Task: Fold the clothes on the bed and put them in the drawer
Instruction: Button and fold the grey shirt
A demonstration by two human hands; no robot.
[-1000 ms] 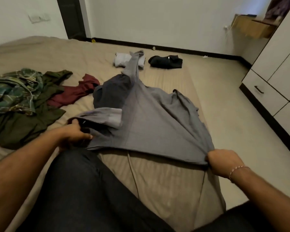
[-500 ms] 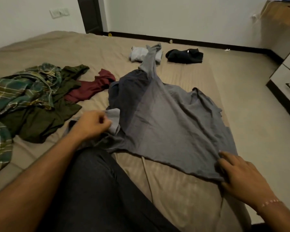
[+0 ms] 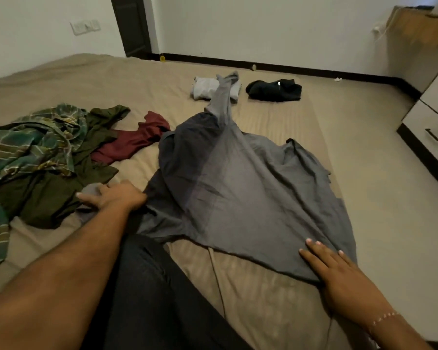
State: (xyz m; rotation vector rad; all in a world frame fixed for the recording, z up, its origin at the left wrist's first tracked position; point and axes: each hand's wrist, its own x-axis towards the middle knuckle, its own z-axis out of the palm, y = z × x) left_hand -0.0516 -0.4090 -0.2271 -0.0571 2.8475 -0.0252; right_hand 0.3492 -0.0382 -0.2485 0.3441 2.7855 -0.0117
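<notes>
Nearest to the camera, the person's dark trouser leg (image 3: 147,294) lies across the beige bed (image 3: 250,299). The right hand (image 3: 339,274) rests flat on the near hem of the grey shirt (image 3: 238,188), with its fingers straight and a little spread, holding nothing; a thin bracelet (image 3: 386,318) is on its wrist. The left hand (image 3: 116,197) lies on the left sleeve of the same shirt, with fingers stretched out over the cloth, not closed around it. The grey shirt is spread in the middle of the bed, and its other sleeve reaches far away toward the wall. At the left there is a heap with a green plaid shirt (image 3: 28,147), a dark olive garment (image 3: 56,195) and a maroon garment (image 3: 134,142). Farther, near the far edge of the bed, a folded light grey garment (image 3: 204,88) and a folded black garment (image 3: 274,90) lie side by side. At the right edge stands a white cabinet with a drawer (image 3: 430,133), which is closed.
</notes>
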